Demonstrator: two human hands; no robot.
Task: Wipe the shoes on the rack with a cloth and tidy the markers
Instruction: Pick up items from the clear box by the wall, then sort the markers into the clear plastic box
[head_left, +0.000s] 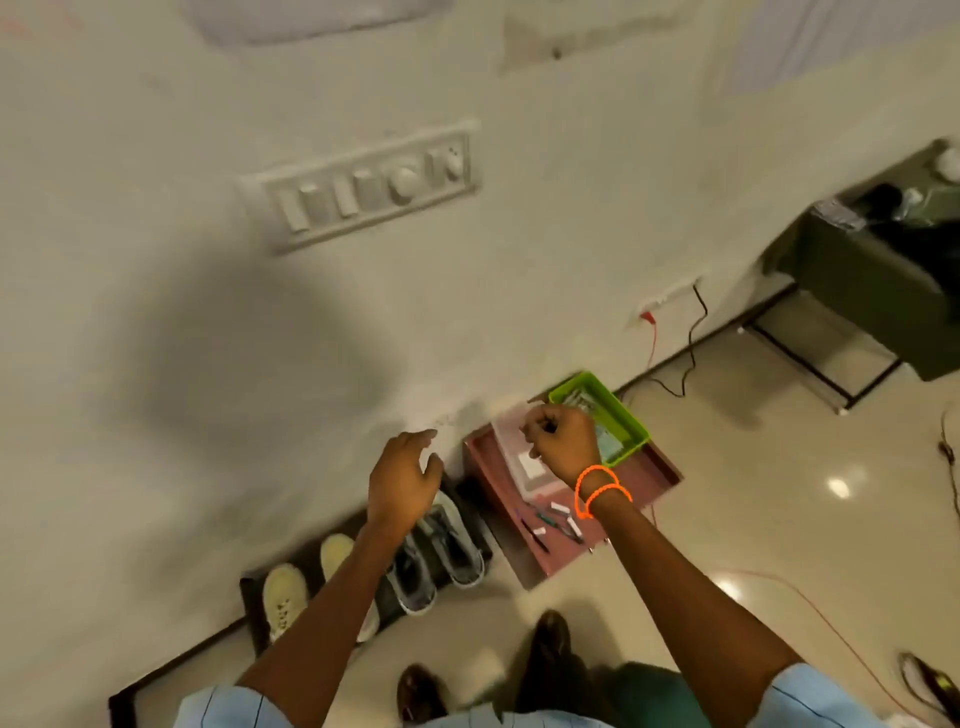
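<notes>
A low dark shoe rack (249, 597) stands against the wall with a cream pair of shoes (283, 597) and a grey pair (447, 551) on it. To its right is a pink cabinet (644, 478) with loose markers (550, 519) on top, a clear box (524, 467) and a green tray (618, 410). My left hand (402, 478) hovers above the grey shoes, fingers relaxed and empty. My right hand (561, 439), with orange bands on the wrist, is curled over the clear box; blur hides whether it pinches something small.
A wall switch panel (363, 182) is ahead. Red and black cables (675, 353) run from a wall socket down to the floor. A dark metal-framed table (857, 291) with clutter stands at the right. My dark shoes (550, 639) are on the glossy tile floor.
</notes>
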